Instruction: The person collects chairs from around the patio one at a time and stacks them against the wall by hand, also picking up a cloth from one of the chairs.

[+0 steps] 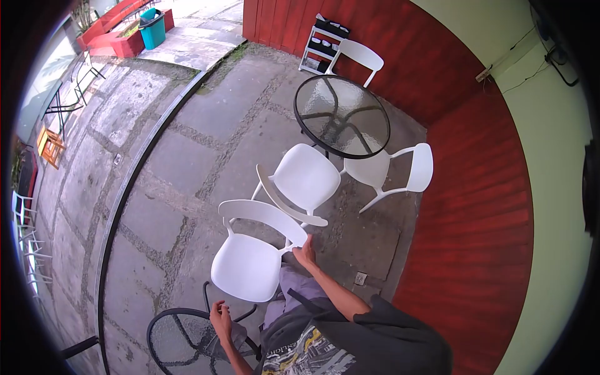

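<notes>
My right hand [305, 253] grips the right end of the backrest of a white chair [245, 267]. The chair stands upright in front of my legs. My left hand [220, 319] is low on the left, below the chair's seat and above a round glass table [172, 334] with a black rim. Its fingers are loosely bent and apart, with nothing visible in them. Beside that wrist is a grey shape I cannot make out. A second white chair [306, 178] stands just beyond, its curved backrest close to the first chair's.
Another round glass table [342, 115] stands farther off, with white chairs [422, 167] [361, 55] around it. Behind it are a small shelf rack [320, 47] and a red wall [462, 206]. A metal floor strip [134, 169] crosses the paving. A teal bin [152, 31] stands far left.
</notes>
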A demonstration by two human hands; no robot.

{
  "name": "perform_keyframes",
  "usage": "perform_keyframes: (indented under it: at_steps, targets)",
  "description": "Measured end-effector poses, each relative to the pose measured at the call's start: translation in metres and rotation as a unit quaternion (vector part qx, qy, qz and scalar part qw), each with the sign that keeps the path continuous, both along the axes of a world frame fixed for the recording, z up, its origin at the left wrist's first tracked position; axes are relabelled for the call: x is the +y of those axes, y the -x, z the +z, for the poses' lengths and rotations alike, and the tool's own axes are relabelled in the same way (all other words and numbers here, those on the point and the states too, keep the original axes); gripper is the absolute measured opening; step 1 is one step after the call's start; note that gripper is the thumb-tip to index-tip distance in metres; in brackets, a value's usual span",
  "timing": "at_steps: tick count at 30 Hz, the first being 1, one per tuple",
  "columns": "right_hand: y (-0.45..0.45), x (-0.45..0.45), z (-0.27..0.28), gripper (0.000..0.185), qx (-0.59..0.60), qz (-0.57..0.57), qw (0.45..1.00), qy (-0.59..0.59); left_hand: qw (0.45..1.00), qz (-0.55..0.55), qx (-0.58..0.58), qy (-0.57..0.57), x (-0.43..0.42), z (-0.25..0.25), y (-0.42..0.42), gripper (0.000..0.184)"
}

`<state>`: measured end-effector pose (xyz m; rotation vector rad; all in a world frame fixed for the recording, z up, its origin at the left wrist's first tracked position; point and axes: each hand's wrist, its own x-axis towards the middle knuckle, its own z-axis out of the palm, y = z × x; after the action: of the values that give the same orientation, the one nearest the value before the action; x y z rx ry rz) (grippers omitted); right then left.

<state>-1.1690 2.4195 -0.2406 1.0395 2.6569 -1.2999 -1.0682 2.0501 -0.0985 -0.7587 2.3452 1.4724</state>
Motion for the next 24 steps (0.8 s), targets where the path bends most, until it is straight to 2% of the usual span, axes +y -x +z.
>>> perform_keyframes:
  at_steps: [3,4,7,10,13,14,16,20,24]
  targets:
    - [0.011,0.031,0.003,0.06,-0.068,0.047,0.996,0.042,0.999,-0.022,0.023,0.007,0.017,0.005,0.052,0.026]
    - [0.014,0.04,0.009,0.052,-0.049,0.05,0.994,0.089,0.999,-0.025,0.031,-0.004,0.025,0.004,0.067,0.026]
    - [0.02,0.055,-0.014,0.051,-0.167,0.103,0.974,0.11,0.997,-0.065,0.032,0.004,0.045,0.01,0.102,0.026]
    - [0.032,0.049,-0.022,0.052,-0.127,0.131,0.971,0.154,0.995,-0.101,0.005,0.011,0.069,0.024,0.125,0.026]
    - [0.042,0.04,-0.013,0.049,-0.133,0.172,0.97,0.111,0.992,-0.128,-0.022,0.0,0.075,0.012,0.133,0.027]
    - [0.05,0.034,0.007,0.048,-0.144,0.184,0.968,0.093,0.985,-0.165,-0.038,0.042,0.079,0.013,0.138,0.027]
    - [0.065,0.021,0.003,0.045,-0.115,0.237,0.96,0.098,0.96,-0.238,-0.07,0.131,0.082,0.025,0.153,0.029]
    - [0.118,-0.022,0.03,0.041,-0.065,0.315,0.941,0.11,0.983,-0.152,-0.07,0.071,0.086,0.046,0.173,0.034]
    - [0.187,-0.084,0.057,0.038,-0.022,0.386,0.918,0.083,0.992,-0.082,-0.069,0.071,0.084,0.055,0.16,0.033]
